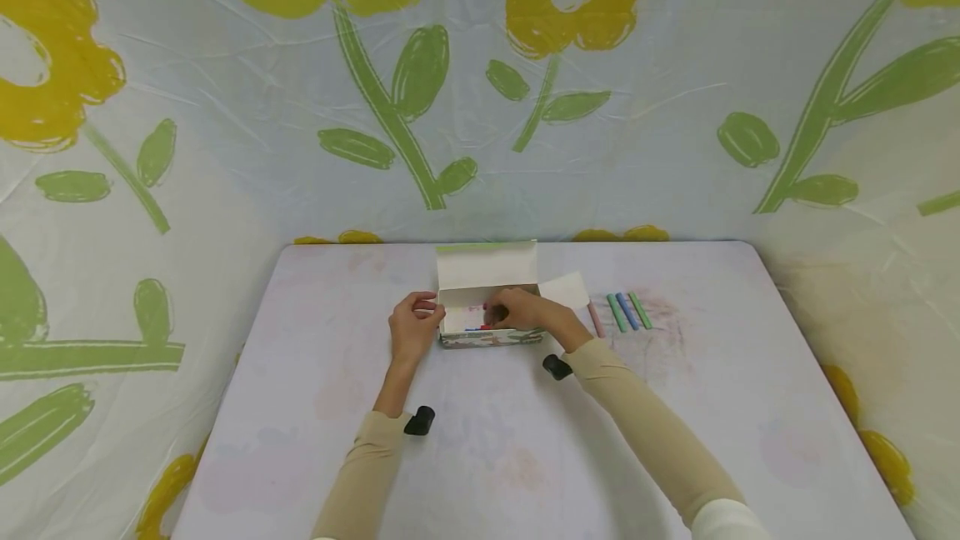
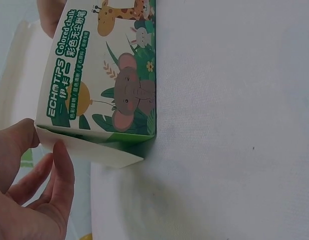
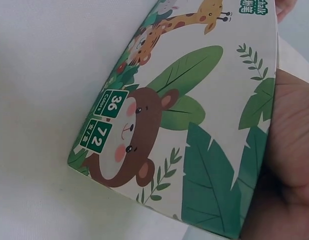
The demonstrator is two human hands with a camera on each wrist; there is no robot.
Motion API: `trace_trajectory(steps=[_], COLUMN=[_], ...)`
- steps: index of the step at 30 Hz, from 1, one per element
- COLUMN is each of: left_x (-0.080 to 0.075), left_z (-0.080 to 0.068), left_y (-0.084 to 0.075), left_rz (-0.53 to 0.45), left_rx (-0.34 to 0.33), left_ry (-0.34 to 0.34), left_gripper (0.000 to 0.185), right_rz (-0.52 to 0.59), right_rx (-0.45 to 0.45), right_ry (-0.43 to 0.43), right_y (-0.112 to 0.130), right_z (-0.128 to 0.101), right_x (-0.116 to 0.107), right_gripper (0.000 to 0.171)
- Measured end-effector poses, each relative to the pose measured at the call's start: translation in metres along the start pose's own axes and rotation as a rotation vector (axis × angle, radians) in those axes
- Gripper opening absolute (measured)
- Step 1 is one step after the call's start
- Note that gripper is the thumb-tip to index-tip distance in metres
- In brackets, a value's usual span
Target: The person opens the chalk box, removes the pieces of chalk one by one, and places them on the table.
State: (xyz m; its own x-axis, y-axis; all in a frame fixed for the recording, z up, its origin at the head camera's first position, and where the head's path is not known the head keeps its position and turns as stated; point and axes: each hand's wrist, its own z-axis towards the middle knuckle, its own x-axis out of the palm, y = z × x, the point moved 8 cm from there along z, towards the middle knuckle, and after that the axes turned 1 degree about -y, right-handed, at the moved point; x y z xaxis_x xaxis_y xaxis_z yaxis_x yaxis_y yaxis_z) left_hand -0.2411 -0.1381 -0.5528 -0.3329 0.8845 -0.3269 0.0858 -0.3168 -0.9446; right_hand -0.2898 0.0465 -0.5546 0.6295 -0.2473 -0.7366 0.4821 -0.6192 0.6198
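— Where's the box?
— Mid-frame, lid up; left hand pinches its end flap; right hand curls inside, seemingly on a chalk.
— Progress?
— Four chalks lie to its right; more remain inside.

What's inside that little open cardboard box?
Red and blue chalk sticks show inside the chalk box. The right hand reaches in and covers the rest.

Looks like play or craft corner set up for filming. Flower-print sheet hangs all around as backdrop. White bench has chalk smudges. Box of colored chalk, loose chalk sticks lie on it.
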Motion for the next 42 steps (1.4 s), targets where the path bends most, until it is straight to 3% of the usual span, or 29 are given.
trace_trajectory(steps=[8,15,27,42], left_x=[0.000,-0.001,-0.001,-0.001], left_z=[0.000,0.001,0.001,0.001], left_y=[-0.001,-0.002,0.001,0.001], left_rz=[-0.002,0.001,0.009,0.002], left_rx=[0.006,0.015,0.001,0.000], left_ry=[0.013,0.013,0.017,0.019], left_gripper=[0.026,0.025,0.024,0.024], right_rz=[-0.035,0.136,0.267,0.423], right_rx=[-0.115,-0.189,-0.184,-0.046], right_ry=[-0.097,-0.219,-0.522,-0.582], right_y=[0.008,0.013,-0.006,-0.033], right_z=[-0.010,-0.029,-0.055,-0.095], right_x=[-0.010,-0.031,-0.072,-0.110], right_gripper=[0.015,0.018,0.028,0.039])
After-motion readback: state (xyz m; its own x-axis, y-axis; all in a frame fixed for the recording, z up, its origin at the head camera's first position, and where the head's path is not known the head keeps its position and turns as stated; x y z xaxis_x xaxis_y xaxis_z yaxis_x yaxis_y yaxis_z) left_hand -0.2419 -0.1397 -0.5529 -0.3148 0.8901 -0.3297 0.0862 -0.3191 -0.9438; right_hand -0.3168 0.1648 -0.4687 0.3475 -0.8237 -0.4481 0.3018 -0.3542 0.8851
